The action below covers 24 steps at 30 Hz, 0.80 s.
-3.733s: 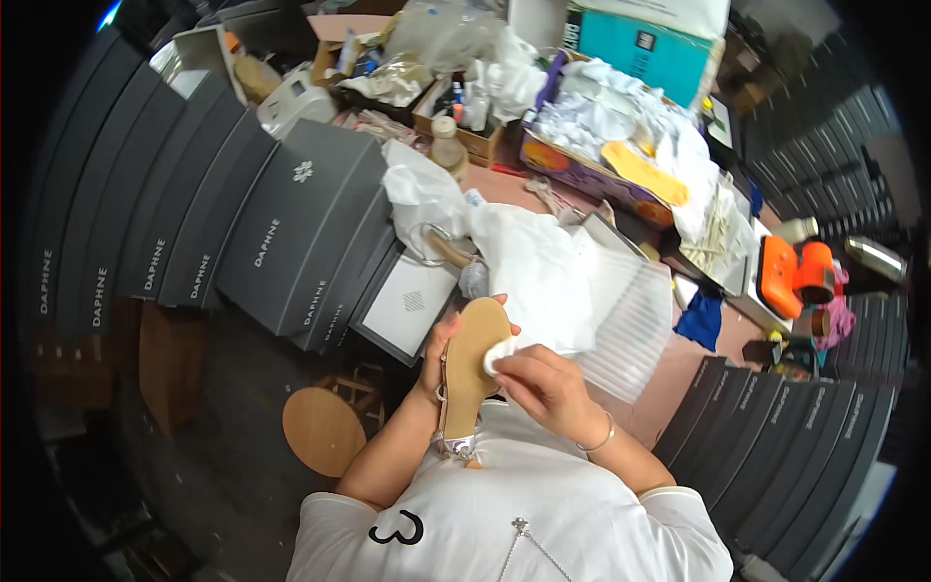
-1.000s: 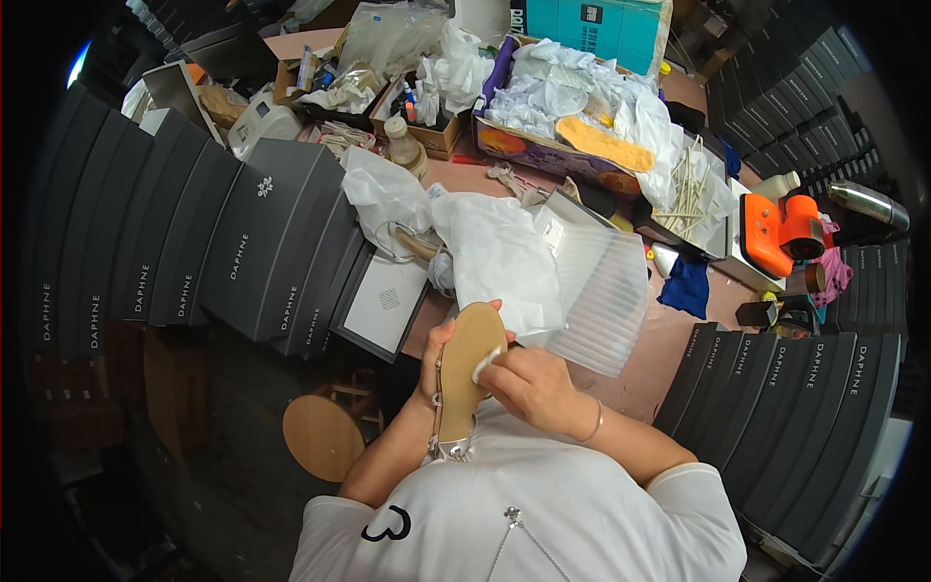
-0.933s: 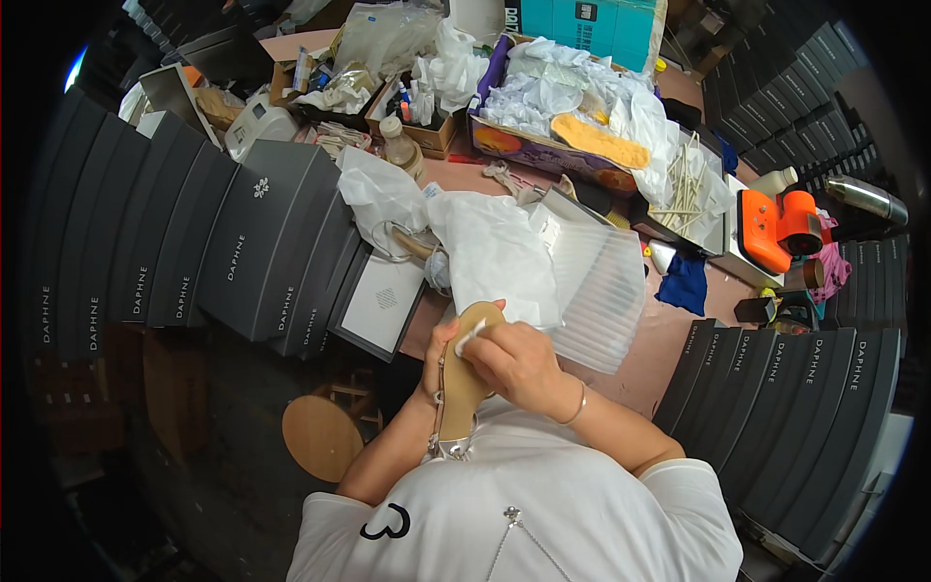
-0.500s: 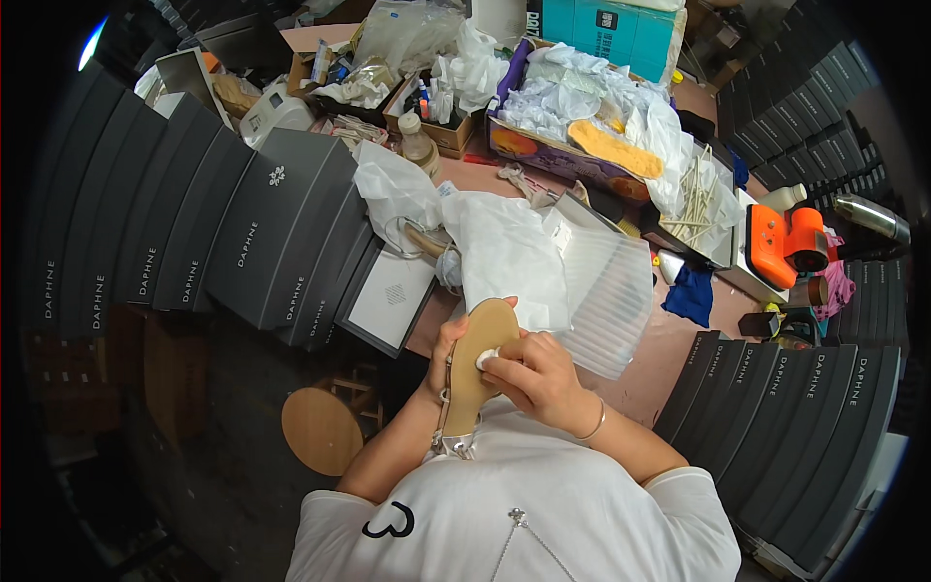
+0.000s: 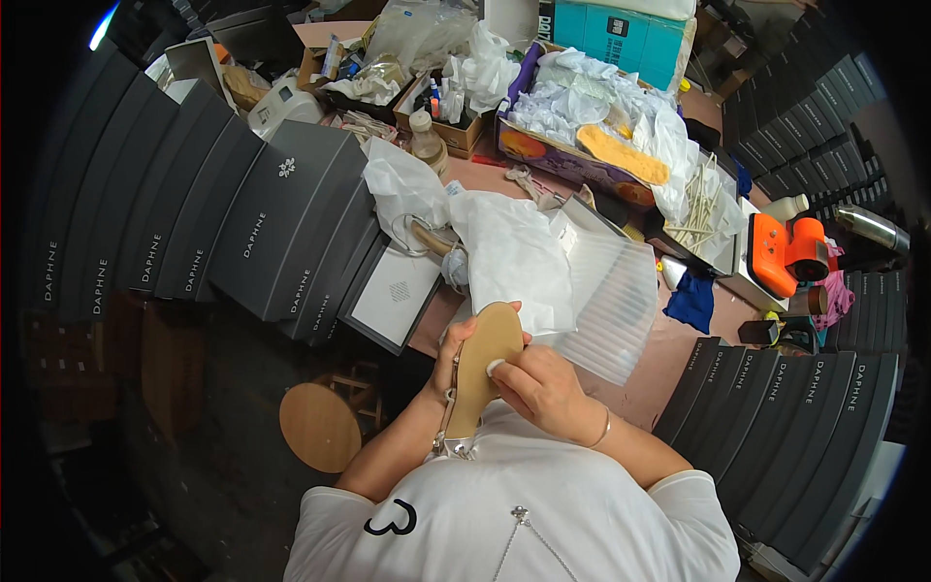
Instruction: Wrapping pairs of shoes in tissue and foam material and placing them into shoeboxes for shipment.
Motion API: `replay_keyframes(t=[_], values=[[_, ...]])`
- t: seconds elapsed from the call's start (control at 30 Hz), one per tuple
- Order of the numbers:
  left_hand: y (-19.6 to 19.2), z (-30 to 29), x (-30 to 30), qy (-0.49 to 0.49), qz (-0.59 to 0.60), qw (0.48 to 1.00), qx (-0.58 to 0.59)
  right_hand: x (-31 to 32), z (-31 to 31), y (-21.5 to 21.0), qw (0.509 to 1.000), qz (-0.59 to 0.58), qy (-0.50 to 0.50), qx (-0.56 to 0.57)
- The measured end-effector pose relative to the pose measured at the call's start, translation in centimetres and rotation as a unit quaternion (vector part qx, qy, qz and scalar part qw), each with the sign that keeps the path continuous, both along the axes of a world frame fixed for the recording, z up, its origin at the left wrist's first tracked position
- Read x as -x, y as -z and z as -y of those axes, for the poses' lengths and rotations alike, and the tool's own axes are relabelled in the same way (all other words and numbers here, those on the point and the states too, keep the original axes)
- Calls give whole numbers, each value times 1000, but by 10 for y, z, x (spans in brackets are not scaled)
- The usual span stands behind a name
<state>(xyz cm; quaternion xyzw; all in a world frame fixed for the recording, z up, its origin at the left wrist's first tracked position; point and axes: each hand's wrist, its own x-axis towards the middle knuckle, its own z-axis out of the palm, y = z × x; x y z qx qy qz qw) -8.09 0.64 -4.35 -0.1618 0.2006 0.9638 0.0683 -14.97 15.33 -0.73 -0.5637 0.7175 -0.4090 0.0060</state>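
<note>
The left hand [image 5: 448, 351] grips a tan shoe [image 5: 482, 364] sole-up while the right hand [image 5: 543, 388] fingers pinch a small white pad [image 5: 494, 368] against the sole, wiping seemingly midway, tissue paper [image 5: 514, 257] waiting behind

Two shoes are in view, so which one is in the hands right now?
The tan-soled shoe, sole up, gripped by the left hand; the other shoe lies on the table among white tissue paper.

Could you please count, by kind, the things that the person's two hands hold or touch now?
Tan shoe, sole up, gripped by the left hand: 1
Small white pad, pressed on the sole by the right hand: 1
Total: 2
</note>
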Motion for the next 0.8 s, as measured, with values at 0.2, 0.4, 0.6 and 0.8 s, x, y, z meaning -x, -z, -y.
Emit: replay_keyframes(t=[0.2, 0.4, 0.6, 0.8], values=[[-9, -7, 2, -13, 11, 1000, -15, 8, 8, 1, 999, -7, -8, 52], [-1, 1, 0, 2, -11, 1000, 8, 7, -6, -6, 999, -7, -31, -22], [22, 4, -1, -18, 26, 999, -5, 4, -5, 8, 998, 11, -33, -57], [22, 8, 5, -71, 65, 995, 22, -2, 8, 8, 999, 37, -26, 21]])
